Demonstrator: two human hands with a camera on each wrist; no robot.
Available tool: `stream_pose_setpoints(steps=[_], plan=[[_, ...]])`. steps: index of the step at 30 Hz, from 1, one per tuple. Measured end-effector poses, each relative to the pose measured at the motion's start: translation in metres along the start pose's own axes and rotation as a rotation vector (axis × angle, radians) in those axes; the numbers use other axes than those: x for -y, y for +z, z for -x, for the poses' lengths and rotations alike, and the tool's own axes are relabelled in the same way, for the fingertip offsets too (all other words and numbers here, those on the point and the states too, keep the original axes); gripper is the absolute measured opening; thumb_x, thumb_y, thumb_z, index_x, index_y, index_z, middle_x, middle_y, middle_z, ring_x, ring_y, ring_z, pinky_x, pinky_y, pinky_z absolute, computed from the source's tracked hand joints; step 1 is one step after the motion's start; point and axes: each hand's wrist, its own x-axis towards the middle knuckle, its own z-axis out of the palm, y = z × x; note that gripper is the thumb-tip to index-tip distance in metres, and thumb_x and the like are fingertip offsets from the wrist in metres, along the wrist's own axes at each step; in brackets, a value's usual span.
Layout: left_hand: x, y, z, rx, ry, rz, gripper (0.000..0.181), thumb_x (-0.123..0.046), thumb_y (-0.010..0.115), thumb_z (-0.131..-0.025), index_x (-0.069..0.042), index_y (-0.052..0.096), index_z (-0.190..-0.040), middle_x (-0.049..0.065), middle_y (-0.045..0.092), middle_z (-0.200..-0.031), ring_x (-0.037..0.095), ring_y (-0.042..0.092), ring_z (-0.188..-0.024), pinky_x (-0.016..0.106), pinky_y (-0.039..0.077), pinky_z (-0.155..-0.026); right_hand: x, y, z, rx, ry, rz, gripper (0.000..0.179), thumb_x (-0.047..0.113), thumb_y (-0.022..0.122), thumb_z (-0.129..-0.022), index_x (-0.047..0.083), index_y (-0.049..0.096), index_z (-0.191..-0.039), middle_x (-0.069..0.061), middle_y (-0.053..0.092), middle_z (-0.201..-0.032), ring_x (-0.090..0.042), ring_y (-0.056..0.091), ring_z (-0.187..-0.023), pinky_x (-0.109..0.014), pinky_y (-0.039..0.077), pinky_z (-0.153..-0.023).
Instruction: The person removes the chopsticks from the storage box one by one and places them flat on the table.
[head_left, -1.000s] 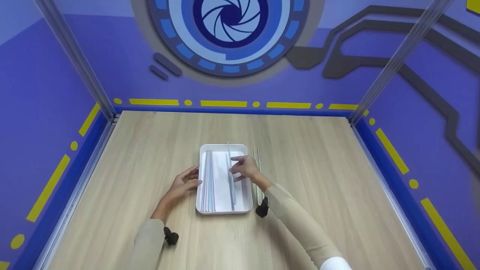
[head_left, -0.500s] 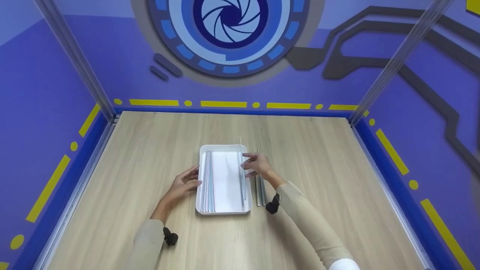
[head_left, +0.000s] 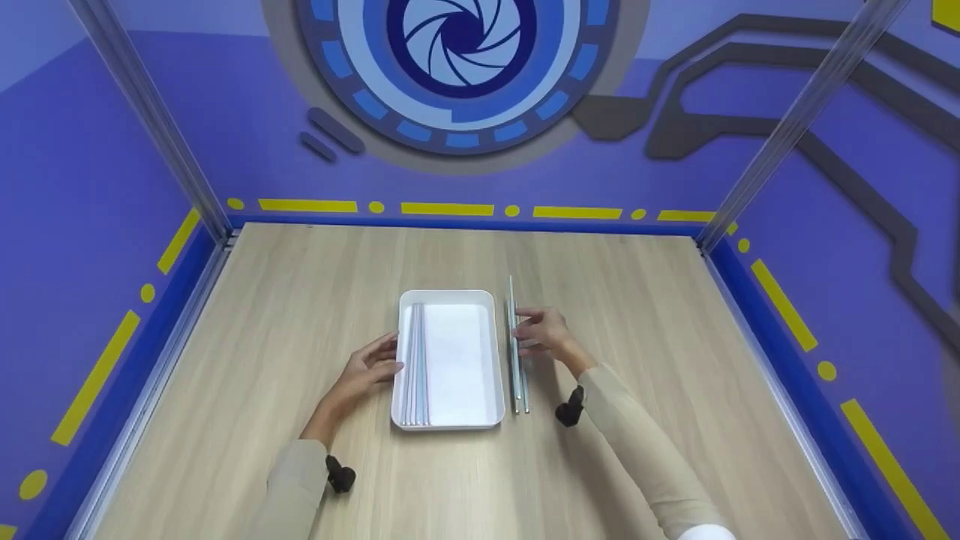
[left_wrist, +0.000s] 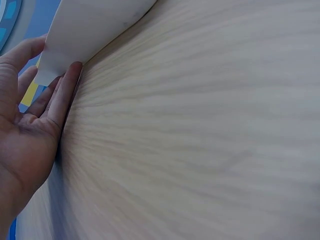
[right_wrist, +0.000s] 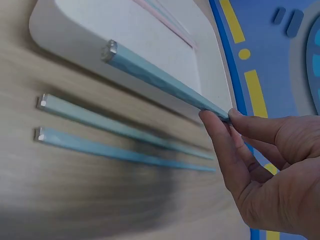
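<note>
- Two bare hands work over a pale wood-grain tabletop (head_left: 315,285), one on each side of a white tray (head_left: 465,375) with rounded corners
- The right hand (head_left: 551,330) is just beyond the tray's right wall, its thumb and fingers pinching a slim blue stick (right_wrist: 160,82) with a silver end
- In the head view the pinched stick runs nearly parallel to the tray's long side, outside it; whether either end touches the tabletop, I cannot tell
- Below the right hand two more sticks lie on the tabletop, side by side with a narrow gap: a pale green stick (right_wrist: 110,124) and a deeper blue stick (right_wrist: 110,148), both with silver ends
- The left hand (head_left: 371,364) is at the tray's left wall, its fingers loosely extended and touching the outside rather than clenched
- Inside the tray, several pinkish and bluish sticks (head_left: 417,360) lie lengthwise in a bunch along the left wall; their exact count is too fine to tell
- Both arms wear beige sleeves (head_left: 637,442), with a small black device (head_left: 570,409) at each wrist
- Behind the tabletop stands a blue-purple wall (head_left: 247,112) with yellow dashes and dots along its foot, and a round aperture-like emblem (head_left: 461,75) higher up
</note>
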Motion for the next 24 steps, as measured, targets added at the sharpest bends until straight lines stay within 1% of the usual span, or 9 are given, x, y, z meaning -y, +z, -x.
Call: stream_pose_setpoints(steps=[4, 6, 9, 11, 13, 16, 21, 24], plan=[[0.000, 0.000, 0.000, -0.002, 0.000, 0.000, 0.071, -0.005, 0.070, -0.095, -0.002, 0.035, -0.157, 0.029, 0.043, -0.153, 0.043, 0.045, -0.139, 0.025, 0.055, -0.099, -0.006, -0.009, 0.000, -0.001, -0.005, 0.030, 0.052, -0.007, 0.069, -0.091, -0.005, 0.057, -0.141, -0.016, 0.072, -0.099, -0.018, 0.072, -0.077, -0.041, 0.066, -0.071], [-0.001, 0.000, 0.000, -0.002, -0.006, -0.015, 0.071, -0.007, 0.070, -0.096, -0.003, 0.035, -0.158, 0.028, 0.043, -0.153, 0.043, 0.045, -0.139, 0.026, 0.055, -0.100, -0.010, -0.013, -0.001, -0.008, 0.001, 0.042, 0.052, -0.007, 0.069, -0.091, -0.004, 0.057, -0.141, -0.017, 0.073, -0.099, -0.023, 0.074, -0.080, -0.040, 0.066, -0.070], [-0.001, 0.000, 0.000, -0.008, -0.019, -0.035, 0.072, -0.010, 0.071, -0.095, -0.006, 0.036, -0.158, 0.026, 0.044, -0.153, 0.041, 0.046, -0.139, 0.028, 0.055, -0.101, -0.016, -0.018, -0.002, -0.026, 0.014, 0.065, 0.052, -0.006, 0.070, -0.090, -0.003, 0.058, -0.141, -0.018, 0.073, -0.101, -0.028, 0.076, -0.084, -0.042, 0.066, -0.073], [-0.002, 0.001, 0.000, -0.014, -0.025, -0.039, 0.071, -0.010, 0.071, -0.095, -0.007, 0.037, -0.158, 0.024, 0.045, -0.153, 0.040, 0.046, -0.138, 0.028, 0.056, -0.101, -0.020, -0.021, -0.003, -0.040, 0.031, 0.081, 0.051, -0.004, 0.070, -0.091, -0.002, 0.059, -0.140, -0.018, 0.072, -0.103, -0.027, 0.075, -0.085, -0.042, 0.066, -0.075], [-0.002, 0.001, 0.001, -0.022, -0.029, -0.025, 0.071, -0.009, 0.072, -0.095, -0.008, 0.039, -0.157, 0.024, 0.046, -0.153, 0.038, 0.047, -0.137, 0.028, 0.056, -0.100, -0.023, -0.023, -0.004, -0.046, 0.050, 0.086, 0.050, -0.003, 0.070, -0.091, -0.001, 0.059, -0.140, -0.018, 0.072, -0.105, -0.023, 0.073, -0.082, -0.043, 0.065, -0.077], [-0.002, 0.001, 0.001, -0.022, -0.029, -0.014, 0.071, -0.008, 0.072, -0.095, -0.008, 0.038, -0.157, 0.024, 0.046, -0.152, 0.038, 0.049, -0.136, 0.030, 0.057, -0.100, -0.028, -0.025, -0.005, -0.047, 0.073, 0.080, 0.049, -0.003, 0.069, -0.092, 0.000, 0.060, -0.140, -0.017, 0.071, -0.106, -0.020, 0.071, -0.082, -0.042, 0.065, -0.077], [-0.001, 0.000, 0.001, -0.009, -0.021, -0.018, 0.072, -0.009, 0.071, -0.095, -0.006, 0.036, -0.158, 0.026, 0.045, -0.152, 0.039, 0.048, -0.136, 0.031, 0.058, -0.099, -0.036, -0.026, -0.008, -0.053, 0.072, 0.100, 0.049, -0.003, 0.071, -0.091, 0.000, 0.061, -0.139, -0.019, 0.072, -0.110, -0.021, 0.071, -0.084, -0.040, 0.065, -0.077], [0.000, 0.000, 0.000, -0.008, -0.026, -0.031, 0.072, -0.010, 0.071, -0.096, -0.007, 0.036, -0.158, 0.025, 0.045, -0.153, 0.039, 0.047, -0.137, 0.029, 0.058, -0.098, -0.041, -0.025, -0.010, -0.055, 0.070, 0.120, 0.049, -0.003, 0.070, -0.091, 0.000, 0.061, -0.138, -0.020, 0.073, -0.110, -0.020, 0.072, -0.083, -0.039, 0.065, -0.075]])
